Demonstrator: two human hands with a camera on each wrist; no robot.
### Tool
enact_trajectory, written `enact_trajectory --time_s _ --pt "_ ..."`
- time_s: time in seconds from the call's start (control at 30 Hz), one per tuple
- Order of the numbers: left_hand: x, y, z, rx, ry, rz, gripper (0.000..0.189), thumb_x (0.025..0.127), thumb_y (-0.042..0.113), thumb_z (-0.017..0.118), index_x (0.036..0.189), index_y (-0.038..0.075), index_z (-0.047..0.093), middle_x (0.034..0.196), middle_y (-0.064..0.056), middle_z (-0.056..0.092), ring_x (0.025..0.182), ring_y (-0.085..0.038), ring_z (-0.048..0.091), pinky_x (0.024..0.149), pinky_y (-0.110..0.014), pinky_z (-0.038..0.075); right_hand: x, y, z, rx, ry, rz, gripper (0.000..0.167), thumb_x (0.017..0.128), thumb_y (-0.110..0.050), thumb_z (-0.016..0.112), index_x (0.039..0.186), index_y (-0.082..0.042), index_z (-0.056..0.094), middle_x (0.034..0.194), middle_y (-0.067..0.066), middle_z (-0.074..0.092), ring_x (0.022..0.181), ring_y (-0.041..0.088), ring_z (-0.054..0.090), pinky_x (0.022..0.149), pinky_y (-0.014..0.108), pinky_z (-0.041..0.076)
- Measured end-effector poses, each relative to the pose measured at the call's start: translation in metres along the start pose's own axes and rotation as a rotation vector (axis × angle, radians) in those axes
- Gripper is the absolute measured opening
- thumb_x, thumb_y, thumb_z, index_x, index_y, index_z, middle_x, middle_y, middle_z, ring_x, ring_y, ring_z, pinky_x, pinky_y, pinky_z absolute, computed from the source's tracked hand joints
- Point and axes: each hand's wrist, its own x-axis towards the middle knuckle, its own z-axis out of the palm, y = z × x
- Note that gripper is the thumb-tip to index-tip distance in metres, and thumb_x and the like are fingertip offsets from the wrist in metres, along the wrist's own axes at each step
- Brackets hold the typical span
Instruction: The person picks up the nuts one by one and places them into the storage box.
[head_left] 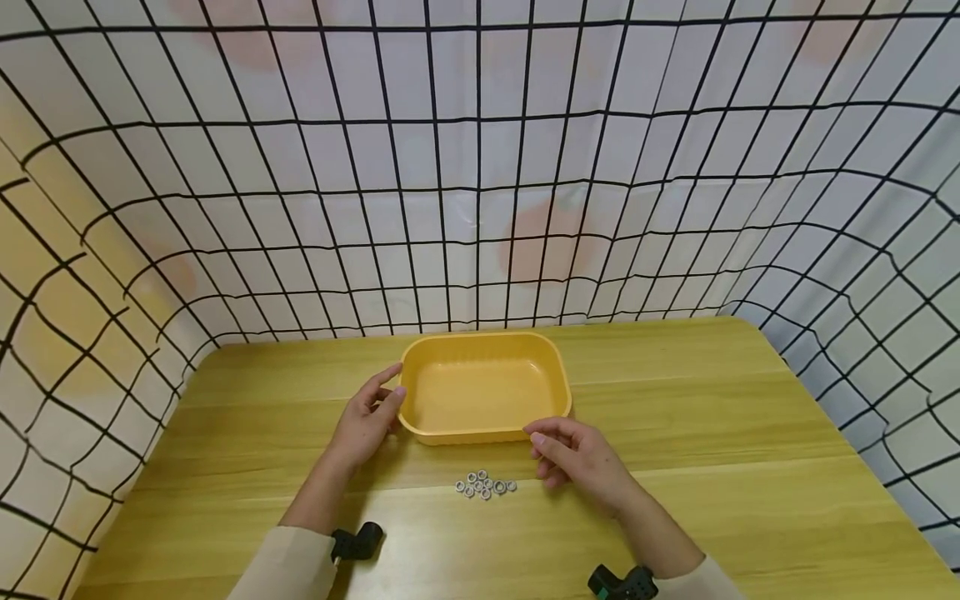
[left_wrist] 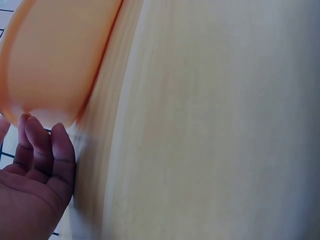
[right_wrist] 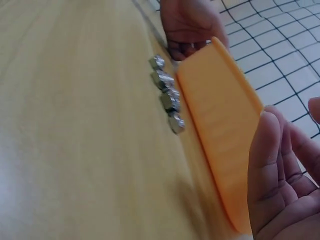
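A yellow plastic basket-like tray [head_left: 487,392] with a raised rim stands on the table. Along its left end lies my left hand [head_left: 366,423], thumb and forefinger reaching the rim; the left wrist view has the fingers [left_wrist: 62,150] loosely bent at the tray's end wall. My right hand [head_left: 581,458] is at the front right corner, its fingertips touching the rim and the other fingers loosely bent. In the right wrist view a fingertip meets the orange-looking rim beside the right hand [right_wrist: 285,175]. Several small metal nuts [head_left: 486,485] lie together in front of the tray.
The wooden table [head_left: 697,417] extends on both sides of the tray. A black wire grid [head_left: 480,192] rises behind the table and along its left and right sides, with pale sheeting behind it. Each wrist wears a small black camera [head_left: 358,542].
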Motion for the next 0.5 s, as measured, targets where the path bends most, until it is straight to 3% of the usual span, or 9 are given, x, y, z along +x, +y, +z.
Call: enact_trajectory --time_s 0.2,0.33,0.5 --pt "-0.001 0.003 0.001 0.005 0.009 -0.013 0.048 0.106 0.032 0.057 0.153 0.026 0.048 0.117 -0.017 0.06 0.083 -0.02 0.058 0.071 -0.025 0.054 0.004 0.007 0.006 -0.005 -0.066 0.066 0.049 0.102 -0.026 0.065 0.135 0.009 0.055 0.093 0.011 0.065 0.072 0.013 0.065 0.063 0.028 0.06" --pt "0.0 0.003 0.003 0.004 0.022 -0.012 0.047 0.106 0.031 0.057 0.152 0.026 0.049 0.113 -0.015 0.06 0.083 -0.02 0.058 0.071 -0.025 0.053 0.008 0.011 0.008 -0.018 -0.065 0.093 0.052 0.1 -0.025 0.068 0.139 0.006 0.052 0.092 0.012 0.064 0.07 0.014 0.063 0.06 0.028 0.059" --pt "0.002 0.0 0.004 -0.014 0.039 -0.004 0.045 0.106 0.029 0.057 0.151 0.026 0.05 0.113 -0.017 0.059 0.082 -0.019 0.059 0.071 -0.025 0.052 0.009 0.013 0.012 -0.09 -0.078 0.104 0.042 0.098 -0.02 0.07 0.13 0.004 0.058 0.087 0.009 0.064 0.068 0.015 0.063 0.059 0.028 0.058"
